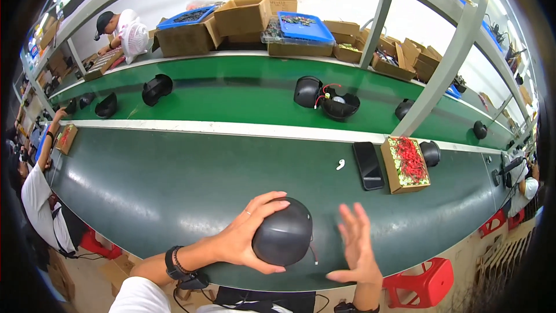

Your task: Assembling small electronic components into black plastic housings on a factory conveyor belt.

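My left hand [255, 235] grips a black domed plastic shell [284, 233] near the front edge of the dark green bench [174, 179]. Its fingers wrap over the top and the thumb lies underneath. A thin red wire [314, 252] with a small white connector hangs from the shell's right side. To the right, apart from the shell, my right hand [356, 249] is held up with fingers and thumb spread and nothing in it; its fingertips are slightly blurred. What is inside the shell is hidden.
An open box of red wired parts [408, 162], a black phone [369, 166] and a white earbud [340, 164] lie ahead right. Beyond, a green conveyor [231, 98] carries black shells [340, 106]. A red stool [425, 284] stands right; co-workers sit at both ends.
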Demonstrator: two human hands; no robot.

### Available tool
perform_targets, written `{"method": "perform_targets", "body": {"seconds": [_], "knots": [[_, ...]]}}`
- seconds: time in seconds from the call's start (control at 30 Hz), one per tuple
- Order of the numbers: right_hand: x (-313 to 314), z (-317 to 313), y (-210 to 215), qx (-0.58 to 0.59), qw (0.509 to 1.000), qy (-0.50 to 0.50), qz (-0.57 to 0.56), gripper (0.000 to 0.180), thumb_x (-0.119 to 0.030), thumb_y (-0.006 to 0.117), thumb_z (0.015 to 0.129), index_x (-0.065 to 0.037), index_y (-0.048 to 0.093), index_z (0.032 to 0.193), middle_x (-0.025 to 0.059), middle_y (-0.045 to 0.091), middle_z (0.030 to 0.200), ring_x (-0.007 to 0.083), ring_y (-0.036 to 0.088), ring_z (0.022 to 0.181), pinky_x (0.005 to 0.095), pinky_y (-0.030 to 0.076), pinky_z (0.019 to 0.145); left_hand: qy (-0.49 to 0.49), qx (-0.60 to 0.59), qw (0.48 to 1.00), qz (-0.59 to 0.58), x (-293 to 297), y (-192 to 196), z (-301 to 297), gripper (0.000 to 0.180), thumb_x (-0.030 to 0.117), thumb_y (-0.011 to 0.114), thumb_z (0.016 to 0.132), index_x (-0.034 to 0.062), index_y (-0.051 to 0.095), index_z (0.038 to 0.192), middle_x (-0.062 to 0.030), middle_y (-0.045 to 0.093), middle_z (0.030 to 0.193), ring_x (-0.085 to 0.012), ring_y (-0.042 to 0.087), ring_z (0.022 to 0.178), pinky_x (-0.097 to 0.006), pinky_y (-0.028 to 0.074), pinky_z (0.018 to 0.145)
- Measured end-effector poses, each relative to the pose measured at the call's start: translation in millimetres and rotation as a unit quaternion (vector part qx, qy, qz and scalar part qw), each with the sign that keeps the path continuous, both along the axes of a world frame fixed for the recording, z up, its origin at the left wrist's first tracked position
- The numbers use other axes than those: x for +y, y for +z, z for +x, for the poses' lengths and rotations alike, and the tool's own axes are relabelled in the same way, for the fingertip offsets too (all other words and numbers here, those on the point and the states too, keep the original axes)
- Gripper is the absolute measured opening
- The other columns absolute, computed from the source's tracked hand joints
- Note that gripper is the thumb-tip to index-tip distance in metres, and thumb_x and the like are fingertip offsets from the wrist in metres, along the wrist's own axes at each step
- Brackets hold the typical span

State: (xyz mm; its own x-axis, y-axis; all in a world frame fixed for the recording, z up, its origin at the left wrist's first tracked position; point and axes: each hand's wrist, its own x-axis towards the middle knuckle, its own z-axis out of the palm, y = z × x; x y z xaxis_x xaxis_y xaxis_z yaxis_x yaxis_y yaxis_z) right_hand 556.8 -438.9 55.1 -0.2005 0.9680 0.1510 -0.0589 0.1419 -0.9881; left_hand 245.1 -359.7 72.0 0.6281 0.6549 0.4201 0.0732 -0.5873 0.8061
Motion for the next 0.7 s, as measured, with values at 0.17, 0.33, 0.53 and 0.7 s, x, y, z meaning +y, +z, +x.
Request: {"method": "perform_targets", "body": {"seconds": [0.17, 0.33, 0.53, 0.7], "knots": [[25.2, -55.3, 13.1, -0.076, 0.996, 0.002, 0.047, 0.129, -0.028, 0.097, 0.072, -0.005, 0.016, 0.17, 0.0254, 0.029, 0.17, 0.0363, 0.033, 0.158, 0.0547, 0.033, 0.124, -0.002, 0.041, 0.999, 0.034, 0.1, 3.5, 9.2, 0.125, 0.041, 0.102, 0.062, 0.0104, 0.035, 0.162, -0.0262, 0.035, 0.163, -0.0499, 0.043, 0.143, -0.058, 0.04, 0.119], [35.8, -91.4, 11.6, 0.087, 0.994, 0.036, -0.053, 0.111, -0.023, 0.093, 0.078, -0.005, 0.027, 0.166, 0.0211, 0.041, 0.158, 0.03, 0.053, 0.141, 0.0437, 0.047, 0.114, 0.009, 0.009, 1.0, 0.017, -3.4, -6.0, 4.8, 0.124, 0.04, 0.102, 0.062, 0.0132, 0.034, 0.163, -0.0257, 0.033, 0.165, -0.0475, 0.041, 0.146, -0.058, 0.041, 0.118], [34.5, -103.5, 6.5, 0.111, 0.992, 0.012, -0.055, 0.104, -0.022, 0.096, 0.073, -0.006, 0.038, 0.159, 0.0217, 0.04, 0.157, 0.0303, 0.05, 0.143, 0.0447, 0.046, 0.115, -0.007, -0.037, 0.999, -0.001, -4.6, -12.4, -1.4, 0.123, 0.036, 0.103, 0.063, 0.0138, 0.034, 0.162, -0.026, 0.028, 0.167, -0.0486, 0.036, 0.151, -0.059, 0.037, 0.122], [31.8, -109.6, 7.0, 0.102, 0.994, -0.02, -0.021, 0.103, -0.025, 0.1, 0.065, -0.007, 0.047, 0.152, 0.0242, 0.039, 0.159, 0.0354, 0.048, 0.144, 0.0478, 0.044, 0.117, -0.019, -0.042, 0.999, 0.006, -4.6, -14.8, -6.7, 0.125, 0.038, 0.104, 0.062, 0.0149, 0.034, 0.162, -0.0271, 0.026, 0.168, -0.051, 0.031, 0.154, -0.061, 0.035, 0.123]]}}
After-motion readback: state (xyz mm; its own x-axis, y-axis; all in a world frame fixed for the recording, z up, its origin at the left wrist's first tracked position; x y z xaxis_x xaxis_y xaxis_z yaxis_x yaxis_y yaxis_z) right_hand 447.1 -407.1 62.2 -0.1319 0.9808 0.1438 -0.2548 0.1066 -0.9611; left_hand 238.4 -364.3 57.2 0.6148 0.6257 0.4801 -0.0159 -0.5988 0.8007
